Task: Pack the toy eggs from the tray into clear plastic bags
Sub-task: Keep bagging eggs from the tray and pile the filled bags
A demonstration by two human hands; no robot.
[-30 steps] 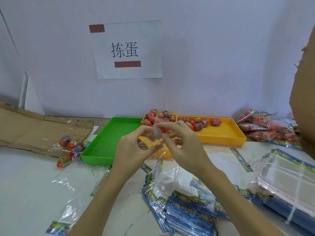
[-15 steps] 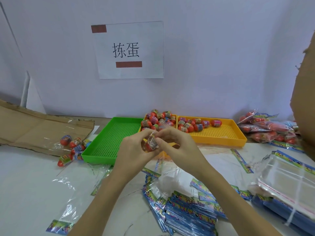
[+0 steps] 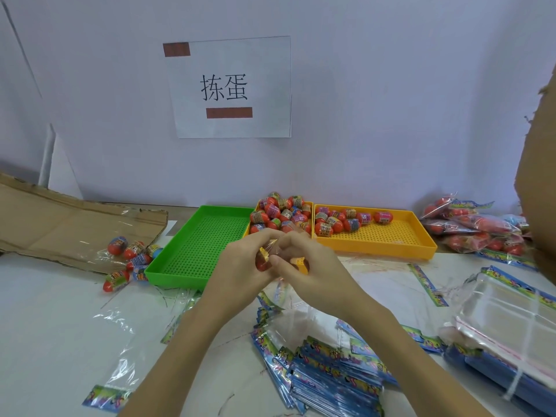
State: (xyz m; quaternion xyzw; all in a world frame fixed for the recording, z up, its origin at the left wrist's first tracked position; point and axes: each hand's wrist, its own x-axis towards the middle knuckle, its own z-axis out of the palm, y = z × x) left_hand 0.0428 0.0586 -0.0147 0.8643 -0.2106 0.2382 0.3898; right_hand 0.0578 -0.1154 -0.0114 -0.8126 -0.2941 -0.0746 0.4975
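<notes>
Nearest you: stack of printed bag headers [image 3: 328, 374]. Mid: your left hand [image 3: 240, 272] and right hand [image 3: 310, 272] together pinch one toy egg [image 3: 262, 260] in a clear plastic bag [image 3: 272, 246]. Behind: green tray [image 3: 204, 245]; orange trays [image 3: 391, 236] holding eggs.

Up on the wall, a white paper sheet [image 3: 230, 87] carries two big black Chinese characters, 拣蛋, printed dead centre. Two brown-red bars on that same sheet, one at its top left corner and one under the characters, show no writing at all. Down on the tabletop, the toy eggs [image 3: 282, 213] in the yellow trays wear printed wrap labels, too small to read. The bag header cards [image 3: 331, 377] show bright cartoon print, and their lettering is too blurred to make out.
</notes>
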